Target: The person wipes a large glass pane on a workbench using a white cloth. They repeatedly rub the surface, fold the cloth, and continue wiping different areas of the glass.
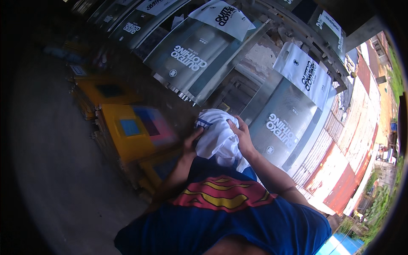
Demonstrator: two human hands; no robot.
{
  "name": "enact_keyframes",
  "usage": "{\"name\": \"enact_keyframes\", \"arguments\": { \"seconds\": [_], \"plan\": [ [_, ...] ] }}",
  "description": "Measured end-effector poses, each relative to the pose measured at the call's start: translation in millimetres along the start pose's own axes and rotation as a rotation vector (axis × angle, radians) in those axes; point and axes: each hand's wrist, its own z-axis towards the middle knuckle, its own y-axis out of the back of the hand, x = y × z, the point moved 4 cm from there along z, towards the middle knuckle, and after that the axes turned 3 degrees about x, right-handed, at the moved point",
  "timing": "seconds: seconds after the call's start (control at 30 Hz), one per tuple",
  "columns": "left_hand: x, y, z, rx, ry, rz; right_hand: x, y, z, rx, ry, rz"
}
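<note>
A bunched white cloth (216, 137) with dark blue markings at its upper left is held up in front of my chest. My left hand (192, 142) grips its left side, partly in shadow. On the opposite side my right hand (243, 135) holds the cloth, thumb over the folds. A loose end of the fabric hangs down against my blue shirt. Just beyond my right hand lies a grey metallic-looking panel (271, 105) printed with white lettering. Draped across its far end is a white printed sheet (302, 75) with black writing.
A second grey panel (194, 41) with a white printed sheet (223, 17) lies farther left, with several similar ones beyond. Stacked yellow-mesh screen-printing frames (113, 140) stand low on my left beside the grey floor (63, 178). Rusty corrugated metal roofing (344, 149) is outside on the right.
</note>
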Motion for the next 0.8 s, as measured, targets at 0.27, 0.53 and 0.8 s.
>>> {"name": "enact_keyframes", "arguments": {
  "seconds": [0.27, 0.53, 0.8],
  "plan": [
    [-136, 39, 114, 0.047, -0.312, 0.416, 105, -91, 111, -0.118, 0.529, -0.183],
    [-171, 81, 246, 0.303, -0.513, 1.483, 73, -72, 222, -0.434, 0.521, -1.056],
    [-98, 119, 356, 0.357, -0.159, 2.046, 5, -61, 285, -0.429, 0.203, -1.499]
  ]
}}
